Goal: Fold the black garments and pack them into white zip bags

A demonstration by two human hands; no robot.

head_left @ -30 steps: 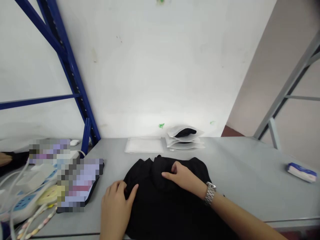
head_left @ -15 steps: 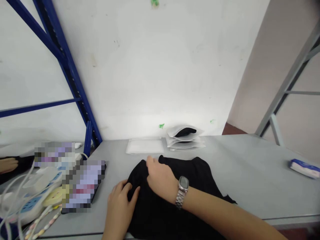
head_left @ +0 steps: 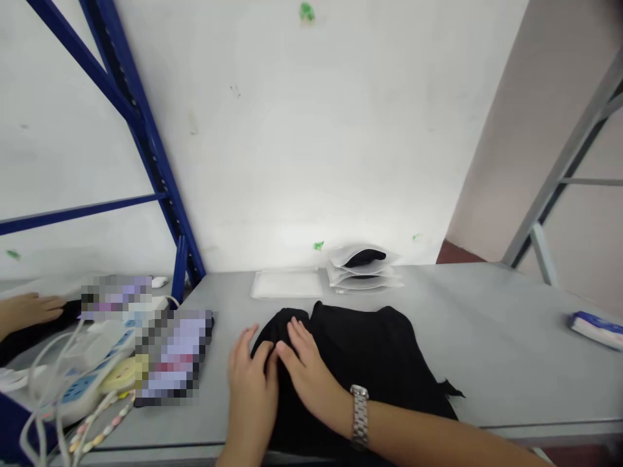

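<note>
Left hand (head_left: 252, 392) at lower centre of frame, fingers up-frame, half bent over the left edge of the black cloth (head_left: 370, 350); whether they pinch it, cannot tell. Right hand (head_left: 311, 386) enters from lower right, link-band watch (head_left: 360, 415) at wrist, fingers extended, thumb apart, laid open on the cloth's upper left part with no grip seen. Its thumb tip sits close by the left hand; contact unclear.

Cloth lies on the grey table (head_left: 501, 344), lower centre of frame. Rounded top edge points up-frame to the wall, notched left of its middle; right edge slants down to lower right, a small ragged tip jutting right. Long axis cannot be told: hands and right forearm cover the lower part.

Beyond the cloth: flat translucent pouch (head_left: 287, 284), and to its right a stack of white pouches (head_left: 365, 280), top one gaping over something black. Power strip (head_left: 80, 392) at lower left. Blue-and-white packet (head_left: 598, 331) near right edge of frame
</note>
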